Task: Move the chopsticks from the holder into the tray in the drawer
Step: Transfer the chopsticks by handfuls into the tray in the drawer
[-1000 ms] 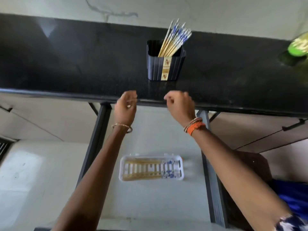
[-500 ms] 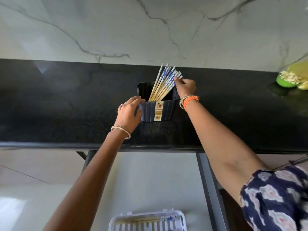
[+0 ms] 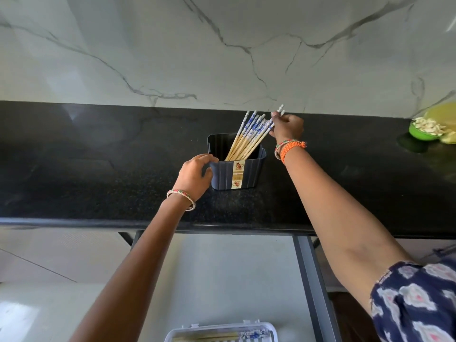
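A dark ribbed holder stands on the black counter, with several wooden chopsticks leaning right, their tops patterned blue and white. My left hand grips the holder's left side. My right hand pinches the tops of a couple of chopsticks, raised a little above the rest. Below the counter the drawer is pulled out. The white tray shows at the bottom edge with a few chopsticks lying in it.
A green bowl of pale pieces sits at the counter's far right beside something yellow. A marble wall rises behind the counter. The drawer's grey right rail runs toward me.
Both hands rose from the counter's front edge to the holder. The left took hold of its side; the right closed on chopstick tops and has drawn a couple up and to the right.
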`<state>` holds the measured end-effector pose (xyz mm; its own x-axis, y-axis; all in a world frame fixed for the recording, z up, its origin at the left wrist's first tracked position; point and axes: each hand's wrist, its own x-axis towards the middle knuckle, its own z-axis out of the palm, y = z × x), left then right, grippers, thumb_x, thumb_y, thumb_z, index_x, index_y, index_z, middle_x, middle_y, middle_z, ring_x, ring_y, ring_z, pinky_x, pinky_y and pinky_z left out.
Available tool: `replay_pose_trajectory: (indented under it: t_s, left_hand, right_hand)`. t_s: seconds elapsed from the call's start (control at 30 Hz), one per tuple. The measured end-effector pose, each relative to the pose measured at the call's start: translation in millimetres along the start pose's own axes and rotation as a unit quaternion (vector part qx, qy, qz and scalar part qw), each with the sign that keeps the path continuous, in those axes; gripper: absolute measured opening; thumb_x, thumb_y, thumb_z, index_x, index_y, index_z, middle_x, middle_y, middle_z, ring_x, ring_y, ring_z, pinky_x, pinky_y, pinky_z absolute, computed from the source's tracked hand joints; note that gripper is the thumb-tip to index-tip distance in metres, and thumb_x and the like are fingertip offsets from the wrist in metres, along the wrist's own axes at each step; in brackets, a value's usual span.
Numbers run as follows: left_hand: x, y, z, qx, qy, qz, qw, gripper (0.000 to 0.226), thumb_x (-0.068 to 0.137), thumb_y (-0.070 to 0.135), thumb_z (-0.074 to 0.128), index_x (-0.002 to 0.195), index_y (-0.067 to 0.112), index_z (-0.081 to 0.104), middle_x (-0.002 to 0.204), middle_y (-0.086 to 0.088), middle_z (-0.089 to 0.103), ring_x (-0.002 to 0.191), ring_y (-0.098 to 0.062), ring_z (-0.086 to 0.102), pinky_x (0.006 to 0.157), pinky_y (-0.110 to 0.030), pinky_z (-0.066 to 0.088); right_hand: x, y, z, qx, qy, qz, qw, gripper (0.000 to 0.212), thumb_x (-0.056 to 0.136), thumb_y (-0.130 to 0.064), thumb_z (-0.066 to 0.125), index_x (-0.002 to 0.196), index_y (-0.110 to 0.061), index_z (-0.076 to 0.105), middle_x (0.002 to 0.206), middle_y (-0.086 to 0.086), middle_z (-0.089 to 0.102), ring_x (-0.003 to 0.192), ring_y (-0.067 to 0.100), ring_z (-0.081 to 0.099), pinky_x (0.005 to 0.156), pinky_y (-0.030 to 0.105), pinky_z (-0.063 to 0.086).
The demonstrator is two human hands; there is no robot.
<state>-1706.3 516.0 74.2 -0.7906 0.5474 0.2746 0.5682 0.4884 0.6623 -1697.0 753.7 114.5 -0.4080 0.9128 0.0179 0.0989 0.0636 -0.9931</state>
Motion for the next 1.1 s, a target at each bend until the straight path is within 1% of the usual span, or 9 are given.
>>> replay_pose_trajectory:
  t_s: [0.2,0.4,0.5,0.63,0.77,0.83,0.93,1.0,1.1]
  left_hand:
    - [-14,25,-15,-0.010,-0.002,0.004,1.000,0.031,0.086,0.002,0.051,0.114,0.013,0.061,0.117,-0.011,0.064,0.072,-0.008,0.057,0.069,-0.014,0.043]
    - [-66,59,-23,-0.056,-0.010,0.021,0.998,0.036,0.091,0.016,0.051,0.127,0.014,0.048,0.122,-0.016,0.060,0.109,-0.030,0.058,0.092,-0.037,0.047]
    - [-108,52,-11,0.003,-0.135,0.013,0.991,0.032,0.094,0.027,0.046,0.124,0.015,0.048,0.112,-0.016,0.064,0.098,-0.032,0.060,0.088,-0.046,0.050]
    - [-167,27,7,-0.026,-0.295,-0.052,0.954,0.025,0.095,0.011,0.035,0.085,0.015,0.057,0.072,-0.003,0.058,0.064,-0.017,0.051,0.063,-0.030,0.047]
    - [-218,-5,22,0.010,-0.351,-0.096,0.931,0.026,0.095,0.009,0.033,0.080,0.016,0.053,0.065,0.006,0.047,0.057,-0.009,0.041,0.055,-0.020,0.034]
    - [-235,-17,28,-0.001,-0.365,-0.125,0.923,0.026,0.095,0.008,0.033,0.080,0.015,0.053,0.063,0.007,0.046,0.054,-0.007,0.038,0.053,-0.018,0.032]
    - [-254,-32,34,-0.021,-0.375,-0.156,0.913,0.026,0.095,0.007,0.034,0.081,0.015,0.054,0.062,0.007,0.046,0.053,-0.007,0.037,0.051,-0.016,0.032]
    - [-263,-40,36,-0.025,-0.379,-0.176,0.908,0.025,0.094,0.006,0.035,0.081,0.014,0.054,0.061,0.007,0.045,0.051,-0.006,0.035,0.044,-0.008,0.030]
    - [-275,-49,42,-0.029,-0.381,-0.189,0.904,0.025,0.093,0.004,0.036,0.080,0.014,0.054,0.061,0.006,0.046,0.053,-0.010,0.037,0.044,-0.008,0.031]
  right_hand:
    - [-16,-49,-50,0.067,0.050,-0.020,0.996,0.015,0.086,-0.010,0.065,0.086,0.005,0.066,0.081,0.017,0.068,0.078,0.028,0.067,0.077,0.045,0.060]
    - [-101,-40,-107,0.242,0.017,0.065,0.968,0.020,0.088,-0.006,0.063,0.068,-0.007,0.060,0.068,0.007,0.062,0.064,0.016,0.063,0.061,0.032,0.060]
    - [-156,10,-120,0.263,-0.015,0.137,0.955,0.022,0.090,-0.007,0.061,0.069,-0.010,0.057,0.071,0.009,0.063,0.063,0.016,0.064,0.056,0.028,0.059]
    - [-223,93,-127,0.244,-0.022,0.232,0.941,0.009,0.091,-0.002,0.058,0.082,0.000,0.058,0.082,0.021,0.064,0.065,0.022,0.064,0.051,0.027,0.059]
    - [-261,147,-138,0.049,-0.011,0.189,0.981,0.054,0.087,0.000,0.063,0.135,0.004,0.039,0.123,0.028,0.057,0.096,0.031,0.063,0.085,0.046,0.057]
    - [-277,159,-142,-0.071,-0.053,0.114,0.989,0.044,0.087,-0.002,0.062,0.129,0.005,0.050,0.120,0.026,0.061,0.104,0.034,0.064,0.092,0.041,0.054]
    - [-296,174,-148,-0.187,-0.104,0.032,0.976,0.030,0.090,-0.005,0.059,0.118,0.005,0.062,0.112,0.022,0.068,0.105,0.031,0.065,0.082,0.016,0.046]
    - [-305,185,-153,-0.284,-0.154,-0.012,0.946,0.033,0.094,-0.010,0.055,0.124,0.002,0.059,0.122,0.021,0.064,0.116,0.031,0.058,0.092,0.024,0.044]
    - [-322,201,-159,-0.481,-0.263,-0.194,0.814,0.038,0.095,-0.015,0.051,0.133,-0.010,0.055,0.142,0.016,0.049,0.136,0.029,0.039,0.115,0.040,0.025]
